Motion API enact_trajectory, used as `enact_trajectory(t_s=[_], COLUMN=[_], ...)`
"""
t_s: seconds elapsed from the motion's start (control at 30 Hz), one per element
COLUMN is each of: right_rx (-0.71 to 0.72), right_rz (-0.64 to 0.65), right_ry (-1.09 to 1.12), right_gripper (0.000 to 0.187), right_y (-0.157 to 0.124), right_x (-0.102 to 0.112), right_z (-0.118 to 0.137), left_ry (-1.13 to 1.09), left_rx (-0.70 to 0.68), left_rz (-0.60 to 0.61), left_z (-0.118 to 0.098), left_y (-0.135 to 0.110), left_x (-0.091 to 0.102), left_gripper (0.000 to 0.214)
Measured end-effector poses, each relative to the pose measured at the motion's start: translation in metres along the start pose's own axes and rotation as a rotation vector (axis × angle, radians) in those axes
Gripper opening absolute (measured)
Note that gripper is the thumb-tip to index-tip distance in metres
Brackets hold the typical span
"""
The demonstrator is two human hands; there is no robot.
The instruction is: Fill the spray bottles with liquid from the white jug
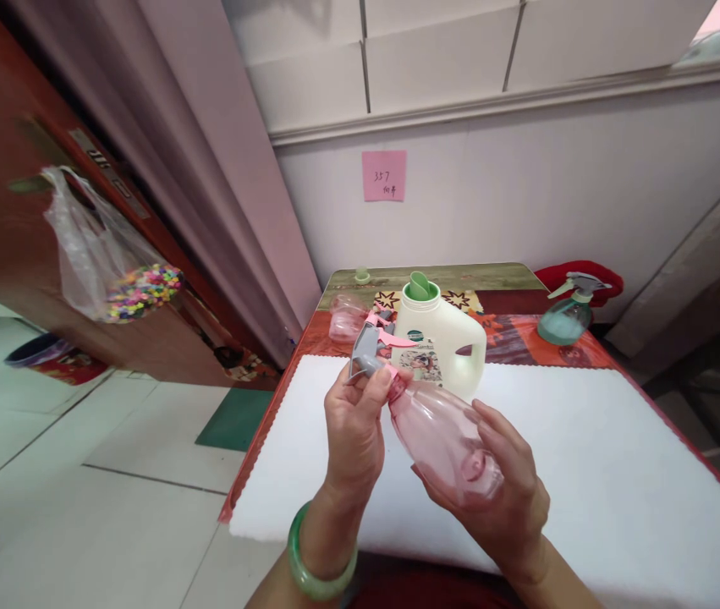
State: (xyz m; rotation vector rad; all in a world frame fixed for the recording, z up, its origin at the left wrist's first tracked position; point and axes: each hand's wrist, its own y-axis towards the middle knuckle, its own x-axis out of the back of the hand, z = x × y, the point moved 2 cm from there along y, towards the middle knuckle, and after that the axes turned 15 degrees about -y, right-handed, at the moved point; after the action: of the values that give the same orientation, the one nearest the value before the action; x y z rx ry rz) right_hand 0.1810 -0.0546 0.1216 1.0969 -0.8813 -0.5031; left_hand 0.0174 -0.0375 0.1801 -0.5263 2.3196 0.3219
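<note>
A clear pink spray bottle [432,431] is held tilted above the white mat, and no liquid shows inside it. My left hand [360,423], with a green bangle at the wrist, is closed on its neck and the grey-and-pink trigger head [369,347]. Around the bottle's base curls my right hand [505,491]. Just behind stands a cream jug [454,338] with a side handle and a green spout [420,286] in its uncapped mouth. A second clear pink bottle [345,320] is partly hidden behind the trigger head.
A white mat [563,457] covers much of the table. At its far right stands a spray bottle with bluish liquid [566,321]; a small green cap [362,275] sits at the back. A plastic bag of colourful pieces [137,288] hangs from the door handle at left.
</note>
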Motion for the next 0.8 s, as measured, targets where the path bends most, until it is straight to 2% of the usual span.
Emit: enact_trajectory(t_s=[0.13,0.3,0.43,0.5,0.7,0.8], right_rx=[0.049,0.074,0.021,-0.086,-0.609,-0.817], right_rz=[-0.02,-0.053,-0.058,-0.001,0.379,0.532], right_ry=[-0.024,-0.055,-0.022,0.079,0.546,0.846], right_gripper=[0.103,0.095,0.095,0.095,0.094,0.091], right_y=[-0.004,-0.009,-0.009,-0.01,-0.022,-0.019], right_x=[0.0,-0.002,-0.001,0.0,0.005,0.006], right_z=[-0.003,-0.008,-0.005,-0.002,0.001,-0.001], left_ry=[0.006,-0.008,-0.035,-0.053,-0.037,-0.033], left_rx=[-0.033,0.018,0.069,0.089,0.092,0.106], left_rz=[-0.038,-0.002,-0.012,0.01,0.272,0.328], left_z=[-0.003,0.0,0.003,0.002,-0.011,-0.013], left_y=[-0.002,-0.001,-0.002,-0.002,0.0,0.003], left_x=[0.001,0.003,0.005,0.005,0.007,0.013], left_gripper=[0.025,0.019,0.022,0.023,0.025,0.028])
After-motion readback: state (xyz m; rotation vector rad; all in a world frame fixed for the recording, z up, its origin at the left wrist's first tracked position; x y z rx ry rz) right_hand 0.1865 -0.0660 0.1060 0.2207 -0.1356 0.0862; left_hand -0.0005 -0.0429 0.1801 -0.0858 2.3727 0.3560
